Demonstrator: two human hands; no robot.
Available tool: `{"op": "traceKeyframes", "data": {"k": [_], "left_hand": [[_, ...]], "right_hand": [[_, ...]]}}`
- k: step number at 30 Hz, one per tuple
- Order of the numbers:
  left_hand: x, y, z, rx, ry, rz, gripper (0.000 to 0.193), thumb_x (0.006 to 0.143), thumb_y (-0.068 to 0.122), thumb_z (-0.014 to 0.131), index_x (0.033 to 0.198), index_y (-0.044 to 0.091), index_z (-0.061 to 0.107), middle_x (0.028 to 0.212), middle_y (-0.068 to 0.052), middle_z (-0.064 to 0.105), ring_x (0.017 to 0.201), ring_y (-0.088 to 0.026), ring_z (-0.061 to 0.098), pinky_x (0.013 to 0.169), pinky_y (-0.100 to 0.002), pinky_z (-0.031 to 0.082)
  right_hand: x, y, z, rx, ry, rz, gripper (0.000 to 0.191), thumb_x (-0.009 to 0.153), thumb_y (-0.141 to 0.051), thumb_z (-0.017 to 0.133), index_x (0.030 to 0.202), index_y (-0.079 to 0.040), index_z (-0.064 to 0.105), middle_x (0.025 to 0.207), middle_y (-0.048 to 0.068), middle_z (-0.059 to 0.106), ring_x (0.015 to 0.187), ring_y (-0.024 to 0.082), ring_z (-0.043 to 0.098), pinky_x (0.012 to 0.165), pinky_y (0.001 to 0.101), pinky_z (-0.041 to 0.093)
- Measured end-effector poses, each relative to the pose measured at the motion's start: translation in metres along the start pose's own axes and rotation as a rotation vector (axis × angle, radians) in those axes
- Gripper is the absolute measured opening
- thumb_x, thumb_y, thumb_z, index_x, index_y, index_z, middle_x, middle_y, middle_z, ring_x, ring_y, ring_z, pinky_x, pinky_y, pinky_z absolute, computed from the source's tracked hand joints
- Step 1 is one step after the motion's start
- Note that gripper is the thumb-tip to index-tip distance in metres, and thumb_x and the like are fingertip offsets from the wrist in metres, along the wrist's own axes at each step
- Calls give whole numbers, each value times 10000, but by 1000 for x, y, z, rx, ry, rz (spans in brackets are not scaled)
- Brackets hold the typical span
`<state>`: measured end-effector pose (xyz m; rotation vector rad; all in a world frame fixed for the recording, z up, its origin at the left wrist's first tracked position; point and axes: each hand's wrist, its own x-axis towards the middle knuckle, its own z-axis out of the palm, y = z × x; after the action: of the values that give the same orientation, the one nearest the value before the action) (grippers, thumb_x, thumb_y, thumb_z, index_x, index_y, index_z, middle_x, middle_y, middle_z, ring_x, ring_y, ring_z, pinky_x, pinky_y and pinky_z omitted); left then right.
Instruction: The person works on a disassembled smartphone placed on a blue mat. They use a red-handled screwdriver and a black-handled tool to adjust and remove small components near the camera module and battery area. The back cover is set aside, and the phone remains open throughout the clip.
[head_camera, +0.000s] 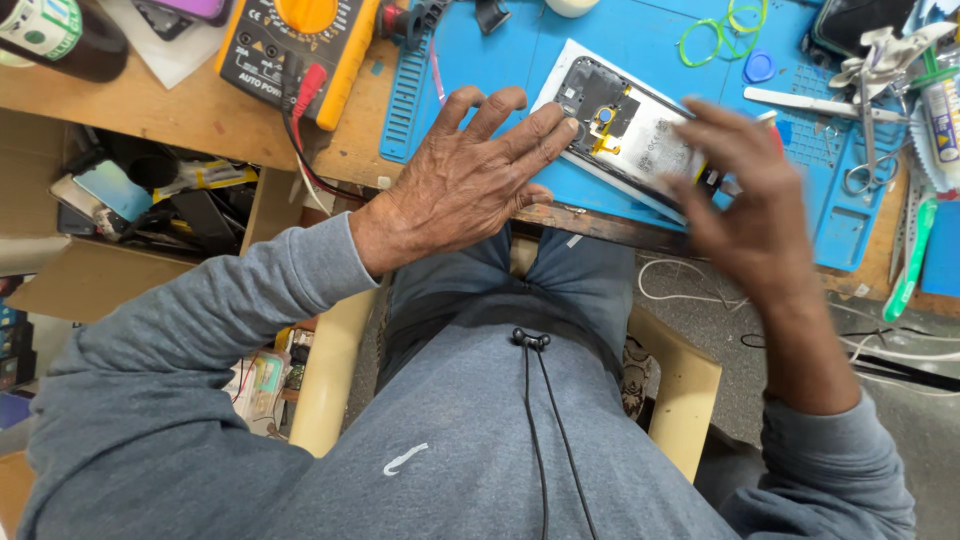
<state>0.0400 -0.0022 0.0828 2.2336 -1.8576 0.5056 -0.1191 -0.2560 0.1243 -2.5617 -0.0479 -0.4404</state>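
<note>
your wooden workbench (200, 115) carries a blue mat (480, 70), and on it lies an opened phone (630, 125) with its back cover off, slanting down toward the bench's near edge. your left hand (465, 180) lies flat with fingers spread and unclenched, fingertips (555, 125) touching the phone's upper end. your right hand (755, 205) is blurred over the phone's lower end, fingers loosely curled; you cannot tell whether it grips anything. a yellow meter (290, 45) sits at the mat's left, scissors (865, 140) and green rings (720, 35) at the right.
</note>
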Motion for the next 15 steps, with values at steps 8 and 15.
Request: {"op": "traceKeyframes", "data": {"k": [8, 15], "left_hand": [[7, 4, 3, 59, -9, 5, 600, 1089, 511, 542, 1478, 54, 564, 1484, -71, 511, 1358, -241, 399, 1126, -437, 269], [2, 7, 7, 16, 64, -35, 609, 1091, 512, 520, 1515, 76, 551, 1498, -56, 507, 1339, -243, 394, 1160, -441, 259]], "right_hand": [[-4, 40, -61, -395, -122, 389, 257, 899, -114, 832, 1126, -14, 765, 964, 185, 737, 783, 295, 710, 703, 414, 559], [-14, 66, -57, -450, -150, 271, 214, 980, -141, 837, 1138, -21, 756, 974, 149, 743, 852, 252, 724, 792, 395, 594]]}}
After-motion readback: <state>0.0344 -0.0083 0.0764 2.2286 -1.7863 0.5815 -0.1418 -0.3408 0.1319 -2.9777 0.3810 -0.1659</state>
